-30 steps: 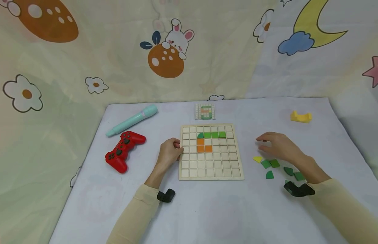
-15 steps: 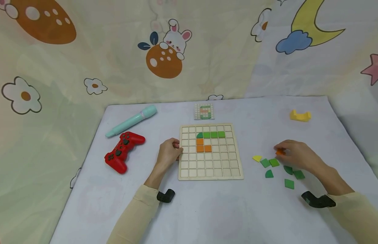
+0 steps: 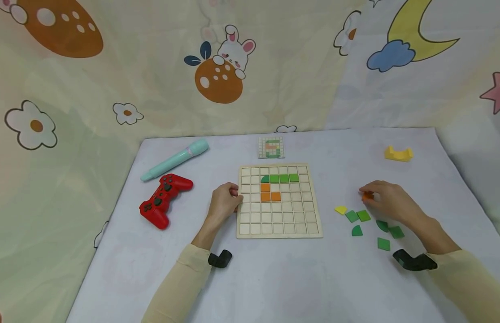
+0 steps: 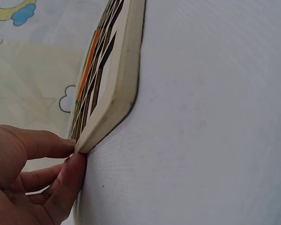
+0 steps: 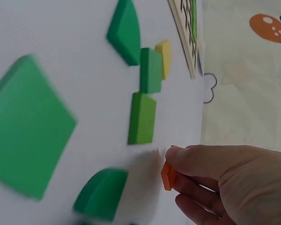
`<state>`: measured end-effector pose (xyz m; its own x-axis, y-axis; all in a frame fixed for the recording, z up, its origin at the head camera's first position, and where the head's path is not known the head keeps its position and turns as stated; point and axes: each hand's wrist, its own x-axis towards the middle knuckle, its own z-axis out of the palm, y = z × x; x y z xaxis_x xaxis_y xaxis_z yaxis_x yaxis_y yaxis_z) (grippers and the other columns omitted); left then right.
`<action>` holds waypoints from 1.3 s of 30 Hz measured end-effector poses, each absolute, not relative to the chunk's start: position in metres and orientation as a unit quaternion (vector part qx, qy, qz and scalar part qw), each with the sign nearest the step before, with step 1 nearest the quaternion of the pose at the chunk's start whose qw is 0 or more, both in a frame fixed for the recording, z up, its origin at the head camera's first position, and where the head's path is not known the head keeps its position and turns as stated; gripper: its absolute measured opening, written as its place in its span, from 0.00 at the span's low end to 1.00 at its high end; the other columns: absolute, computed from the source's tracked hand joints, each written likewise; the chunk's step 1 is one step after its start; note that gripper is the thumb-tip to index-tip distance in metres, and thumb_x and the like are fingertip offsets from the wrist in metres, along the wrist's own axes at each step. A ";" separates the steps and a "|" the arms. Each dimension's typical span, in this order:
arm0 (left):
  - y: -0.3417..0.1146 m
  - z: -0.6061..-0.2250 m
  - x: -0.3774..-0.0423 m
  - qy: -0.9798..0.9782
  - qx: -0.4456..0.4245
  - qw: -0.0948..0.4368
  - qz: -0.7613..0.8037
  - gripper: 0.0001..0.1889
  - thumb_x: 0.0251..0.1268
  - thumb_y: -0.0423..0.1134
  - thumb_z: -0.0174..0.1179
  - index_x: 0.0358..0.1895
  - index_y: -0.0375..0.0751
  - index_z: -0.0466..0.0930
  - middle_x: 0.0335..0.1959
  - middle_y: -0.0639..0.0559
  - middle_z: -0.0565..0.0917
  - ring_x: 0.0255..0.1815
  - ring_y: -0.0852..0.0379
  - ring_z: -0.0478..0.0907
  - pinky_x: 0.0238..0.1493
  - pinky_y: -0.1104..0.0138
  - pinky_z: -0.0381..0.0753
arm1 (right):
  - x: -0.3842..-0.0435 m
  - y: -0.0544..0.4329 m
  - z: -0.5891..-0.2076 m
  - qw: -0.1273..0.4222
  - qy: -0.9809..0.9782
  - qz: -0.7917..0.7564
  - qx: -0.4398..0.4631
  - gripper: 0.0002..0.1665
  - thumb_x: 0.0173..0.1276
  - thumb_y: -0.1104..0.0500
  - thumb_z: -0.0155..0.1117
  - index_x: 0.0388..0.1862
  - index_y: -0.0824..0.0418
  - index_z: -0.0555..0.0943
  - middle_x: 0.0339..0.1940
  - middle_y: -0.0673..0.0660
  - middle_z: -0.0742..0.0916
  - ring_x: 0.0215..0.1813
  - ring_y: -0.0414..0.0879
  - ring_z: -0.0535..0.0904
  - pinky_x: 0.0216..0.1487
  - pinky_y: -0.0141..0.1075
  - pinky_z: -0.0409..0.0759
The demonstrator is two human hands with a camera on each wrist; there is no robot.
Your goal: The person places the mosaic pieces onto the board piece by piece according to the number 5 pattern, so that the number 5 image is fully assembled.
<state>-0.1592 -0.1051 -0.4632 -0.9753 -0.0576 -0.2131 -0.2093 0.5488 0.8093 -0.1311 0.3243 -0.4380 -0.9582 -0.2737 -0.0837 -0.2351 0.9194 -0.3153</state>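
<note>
My left hand [image 3: 224,199] pinches the left edge of a wooden grid board [image 3: 280,231] between thumb and fingers; the left wrist view shows the grip at the board's rim [image 4: 107,105]. Set in the board are a row of green tiles [image 3: 284,178] and several orange square tiles [image 3: 266,197]. To the right of the board, my right hand [image 3: 389,202] holds an orange tile [image 5: 168,176] between thumb and fingers, raised over the cloth. Loose green tiles [image 3: 363,216], some square and some quarter-round, lie just below that hand, along with a yellow tile [image 3: 340,210].
Behind the board lies a small pattern card [image 3: 271,148]. A red game controller [image 3: 163,201] and a mint-green microphone-shaped tube [image 3: 175,160] are at the left. A yellow notched block [image 3: 398,154] sits at the back right. A patterned cloth wall [image 3: 161,80] rises behind the table.
My right hand has come back rightward over the loose tiles and picked up an orange tile, then shifted slightly forward and left with it. The left hand stays at the board's edge.
</note>
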 end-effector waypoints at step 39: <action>-0.106 -0.462 -0.159 0.873 -0.076 0.073 0.476 0.14 0.57 0.28 0.63 0.48 0.32 0.79 0.34 0.47 0.77 0.26 0.59 0.75 0.19 0.70 0.83 | -0.167 0.146 -0.443 0.055 0.921 -0.202 -0.330 0.15 0.62 0.65 0.67 0.49 0.62 0.84 0.49 0.57 0.87 0.54 0.52 0.80 0.58 0.44 0.81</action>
<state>-0.1595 -0.1057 -0.4616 -0.9779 -0.0631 -0.1991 -0.2016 0.5347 0.8207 -0.1673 0.1464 -0.4427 -0.7765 -0.6293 0.0318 -0.5849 0.7012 -0.4078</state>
